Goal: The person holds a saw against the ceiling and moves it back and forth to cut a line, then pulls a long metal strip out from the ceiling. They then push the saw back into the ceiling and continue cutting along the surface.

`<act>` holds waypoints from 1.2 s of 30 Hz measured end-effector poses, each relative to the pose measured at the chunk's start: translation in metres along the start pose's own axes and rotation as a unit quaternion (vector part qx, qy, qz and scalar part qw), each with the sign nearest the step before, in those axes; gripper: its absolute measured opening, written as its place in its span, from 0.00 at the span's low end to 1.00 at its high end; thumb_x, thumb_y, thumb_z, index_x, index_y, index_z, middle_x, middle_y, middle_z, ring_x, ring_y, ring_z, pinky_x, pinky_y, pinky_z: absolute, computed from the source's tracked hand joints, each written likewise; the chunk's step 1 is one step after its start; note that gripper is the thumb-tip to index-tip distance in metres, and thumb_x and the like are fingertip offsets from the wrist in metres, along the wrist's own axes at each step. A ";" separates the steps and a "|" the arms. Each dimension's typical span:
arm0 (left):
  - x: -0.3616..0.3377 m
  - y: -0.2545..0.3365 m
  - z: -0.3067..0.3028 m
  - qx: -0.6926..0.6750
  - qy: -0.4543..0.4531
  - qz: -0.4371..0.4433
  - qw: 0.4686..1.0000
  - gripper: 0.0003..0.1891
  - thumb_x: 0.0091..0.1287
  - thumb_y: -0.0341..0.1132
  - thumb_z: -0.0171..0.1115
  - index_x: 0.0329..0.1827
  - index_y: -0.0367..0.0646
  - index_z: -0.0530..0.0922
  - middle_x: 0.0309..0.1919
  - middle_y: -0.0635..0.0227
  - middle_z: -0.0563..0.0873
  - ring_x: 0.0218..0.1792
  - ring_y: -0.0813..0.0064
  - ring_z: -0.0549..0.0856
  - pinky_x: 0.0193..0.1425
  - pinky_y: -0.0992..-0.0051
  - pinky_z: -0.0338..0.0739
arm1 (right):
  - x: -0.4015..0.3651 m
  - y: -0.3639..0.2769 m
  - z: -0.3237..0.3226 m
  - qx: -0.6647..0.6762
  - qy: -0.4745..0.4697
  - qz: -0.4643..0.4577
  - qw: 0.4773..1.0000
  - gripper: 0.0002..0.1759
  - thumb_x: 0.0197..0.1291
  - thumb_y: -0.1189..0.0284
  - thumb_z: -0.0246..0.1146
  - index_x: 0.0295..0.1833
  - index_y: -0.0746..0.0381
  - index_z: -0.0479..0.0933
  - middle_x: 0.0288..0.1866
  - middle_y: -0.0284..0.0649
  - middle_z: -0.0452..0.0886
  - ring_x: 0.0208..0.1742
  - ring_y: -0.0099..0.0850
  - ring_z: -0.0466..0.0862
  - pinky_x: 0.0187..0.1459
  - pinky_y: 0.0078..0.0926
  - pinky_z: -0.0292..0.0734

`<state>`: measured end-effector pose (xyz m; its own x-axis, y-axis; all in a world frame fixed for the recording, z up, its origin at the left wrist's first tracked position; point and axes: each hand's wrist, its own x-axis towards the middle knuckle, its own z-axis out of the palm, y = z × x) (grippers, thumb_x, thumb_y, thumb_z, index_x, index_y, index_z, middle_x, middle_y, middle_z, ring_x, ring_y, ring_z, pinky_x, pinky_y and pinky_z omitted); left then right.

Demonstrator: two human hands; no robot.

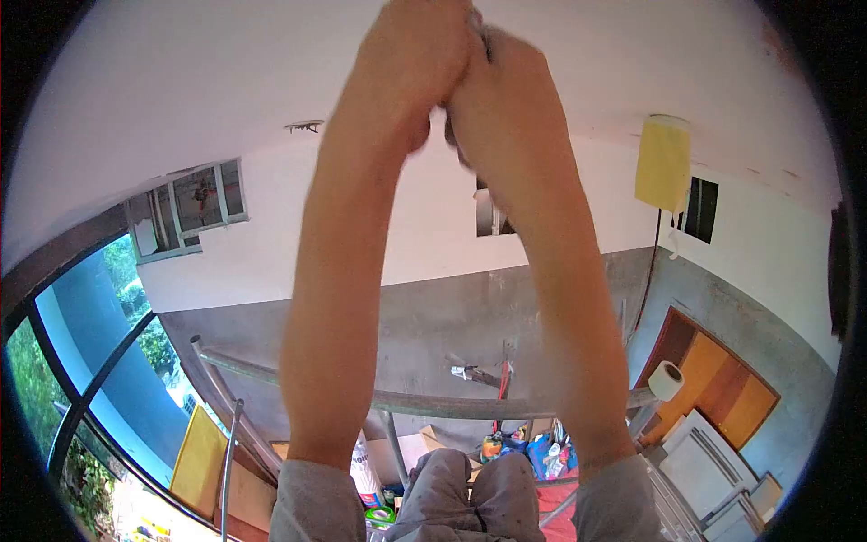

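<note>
1 bare left grip (417,50) plus 1 bare right grip (508,90); 2 grey fabric sleeves (316,501); 2 grey fabric trouser legs (438,488); 3 rectangular wall openings (197,199); 1 yellow, roughly cylindrical object (663,163); 1 white cylindrical roll (666,381); 1 brown wooden door (709,379).

L hand (420,45) & R hand (506,86) tog., arms (339,289) raised hi.

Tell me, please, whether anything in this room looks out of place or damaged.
Two things stand out. A reddish-brown patch breaks up the pale ceiling at upper right, perhaps a stain or damage. A pale roll appears at the right end of the metal rail, which seems an odd spot for it.
</note>
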<state>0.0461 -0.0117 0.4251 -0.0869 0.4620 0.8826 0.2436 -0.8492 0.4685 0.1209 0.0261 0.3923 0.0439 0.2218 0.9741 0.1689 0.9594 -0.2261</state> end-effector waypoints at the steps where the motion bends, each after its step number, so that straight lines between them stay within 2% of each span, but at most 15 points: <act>1: 0.004 -0.018 0.000 0.022 0.006 0.001 1.000 0.24 0.76 0.49 0.46 0.36 0.34 0.78 0.27 0.63 0.79 0.29 0.73 0.75 0.36 0.68 0.70 | -0.012 0.003 -0.001 0.013 -0.003 0.011 1.000 0.21 0.71 0.65 0.48 0.37 0.75 0.74 0.33 0.67 0.80 0.39 0.63 0.83 0.43 0.53 0.77; 5: -0.001 -0.007 -0.003 0.060 -0.001 0.045 0.997 0.24 0.76 0.49 0.46 0.33 0.36 0.78 0.26 0.65 0.78 0.29 0.73 0.74 0.36 0.69 0.70 | 0.000 0.009 0.005 0.011 0.007 -0.030 0.999 0.21 0.72 0.65 0.48 0.36 0.74 0.74 0.32 0.66 0.80 0.38 0.61 0.83 0.43 0.52 0.78; 7: 0.011 0.002 -0.003 -0.004 0.003 0.009 1.000 0.21 0.76 0.46 0.47 0.33 0.36 0.77 0.26 0.67 0.78 0.27 0.74 0.74 0.34 0.70 0.69 | 0.022 0.011 0.014 0.014 0.018 -0.054 0.998 0.21 0.72 0.65 0.47 0.36 0.73 0.74 0.31 0.64 0.81 0.38 0.60 0.84 0.42 0.52 0.78; 9: 0.017 0.002 -0.002 -0.033 0.005 0.032 0.999 0.20 0.76 0.45 0.48 0.34 0.37 0.77 0.26 0.68 0.78 0.26 0.74 0.74 0.33 0.70 0.69 | 0.027 0.013 0.014 0.016 0.017 -0.044 0.999 0.21 0.72 0.65 0.47 0.37 0.73 0.74 0.31 0.63 0.81 0.38 0.60 0.84 0.42 0.51 0.78; 12: 0.016 -0.035 -0.003 0.003 0.038 0.052 0.998 0.24 0.70 0.54 0.57 0.44 0.36 0.81 0.32 0.65 0.83 0.32 0.74 0.80 0.38 0.73 0.74 | 0.004 0.006 0.005 0.028 -0.008 0.004 1.000 0.21 0.72 0.64 0.47 0.37 0.73 0.74 0.32 0.63 0.81 0.38 0.61 0.83 0.42 0.51 0.77; 16: 0.010 -0.043 -0.003 0.032 0.035 0.095 0.994 0.23 0.71 0.53 0.55 0.43 0.38 0.81 0.31 0.65 0.83 0.31 0.76 0.80 0.37 0.70 0.74 | -0.004 0.010 0.005 0.054 -0.009 -0.009 0.998 0.21 0.72 0.64 0.47 0.39 0.73 0.74 0.32 0.64 0.81 0.39 0.63 0.82 0.42 0.51 0.77; 19: 0.048 -0.014 -0.010 -0.067 -0.035 -0.008 0.997 0.19 0.76 0.44 0.48 0.36 0.36 0.77 0.26 0.67 0.78 0.26 0.75 0.74 0.32 0.70 0.69 | 0.027 0.014 0.017 0.030 0.012 -0.044 0.998 0.20 0.72 0.65 0.47 0.39 0.73 0.73 0.32 0.64 0.81 0.39 0.64 0.81 0.42 0.52 0.77; 21: 0.040 -0.007 -0.004 -0.021 0.007 -0.022 1.000 0.21 0.75 0.47 0.50 0.40 0.36 0.79 0.27 0.66 0.80 0.27 0.75 0.75 0.34 0.71 0.70 | 0.032 0.017 0.017 0.013 0.024 -0.052 0.998 0.21 0.72 0.63 0.48 0.38 0.72 0.73 0.28 0.56 0.79 0.32 0.52 0.78 0.36 0.46 0.75; 23: 0.028 -0.025 -0.007 0.048 0.032 0.022 0.998 0.22 0.72 0.53 0.54 0.41 0.39 0.81 0.30 0.67 0.82 0.31 0.76 0.79 0.40 0.70 0.73 | 0.019 0.015 0.014 0.006 0.027 -0.045 0.999 0.23 0.73 0.59 0.49 0.35 0.70 0.73 0.19 0.42 0.74 0.17 0.29 0.73 0.25 0.33 0.71; 25: 0.004 -0.027 -0.007 0.156 0.027 0.071 0.985 0.22 0.72 0.53 0.53 0.40 0.40 0.81 0.29 0.67 0.81 0.31 0.77 0.77 0.41 0.71 0.72 | -0.009 0.022 0.012 0.029 0.040 -0.064 0.997 0.23 0.73 0.59 0.48 0.35 0.70 0.73 0.20 0.44 0.75 0.18 0.31 0.72 0.26 0.34 0.71; 26: -0.008 -0.034 -0.003 0.082 0.030 0.064 0.994 0.23 0.73 0.53 0.52 0.41 0.39 0.81 0.29 0.67 0.81 0.31 0.76 0.77 0.39 0.72 0.71 | -0.016 0.025 0.012 0.041 0.049 -0.073 0.995 0.24 0.73 0.59 0.48 0.36 0.71 0.73 0.20 0.44 0.75 0.18 0.32 0.72 0.27 0.35 0.72; 29: 0.003 -0.036 -0.001 0.042 0.035 0.059 0.997 0.22 0.74 0.51 0.51 0.41 0.38 0.80 0.29 0.66 0.81 0.31 0.76 0.77 0.38 0.73 0.71 | -0.009 0.021 0.014 0.060 0.045 -0.049 0.996 0.23 0.73 0.59 0.48 0.36 0.70 0.73 0.20 0.42 0.75 0.18 0.30 0.71 0.26 0.33 0.71; 32: 0.034 -0.021 -0.006 0.010 0.021 0.033 0.999 0.21 0.75 0.48 0.50 0.42 0.37 0.80 0.29 0.66 0.81 0.30 0.77 0.77 0.38 0.73 0.72 | 0.026 0.007 0.014 0.028 -0.010 0.007 1.000 0.20 0.73 0.64 0.48 0.40 0.73 0.71 0.32 0.60 0.80 0.35 0.55 0.84 0.39 0.47 0.77; 34: 0.033 -0.022 -0.006 -0.004 0.008 0.052 0.999 0.20 0.75 0.48 0.50 0.42 0.38 0.80 0.29 0.66 0.81 0.30 0.76 0.76 0.39 0.72 0.72 | 0.023 0.009 0.013 0.035 -0.018 0.021 0.999 0.20 0.73 0.64 0.48 0.40 0.73 0.71 0.32 0.60 0.80 0.36 0.56 0.83 0.39 0.48 0.76; 36: 0.020 -0.023 -0.007 0.065 0.009 0.046 0.997 0.20 0.75 0.48 0.50 0.40 0.38 0.80 0.29 0.67 0.80 0.30 0.76 0.75 0.40 0.71 0.71 | 0.013 0.010 0.009 0.038 -0.023 0.021 0.999 0.20 0.74 0.64 0.47 0.40 0.73 0.70 0.33 0.61 0.80 0.37 0.58 0.83 0.40 0.48 0.76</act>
<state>0.0323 0.0154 0.4317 -0.0750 0.3784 0.9226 0.3749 -0.8466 0.3777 0.1140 0.0401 0.4029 0.0034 0.2682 0.9634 0.0920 0.9592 -0.2674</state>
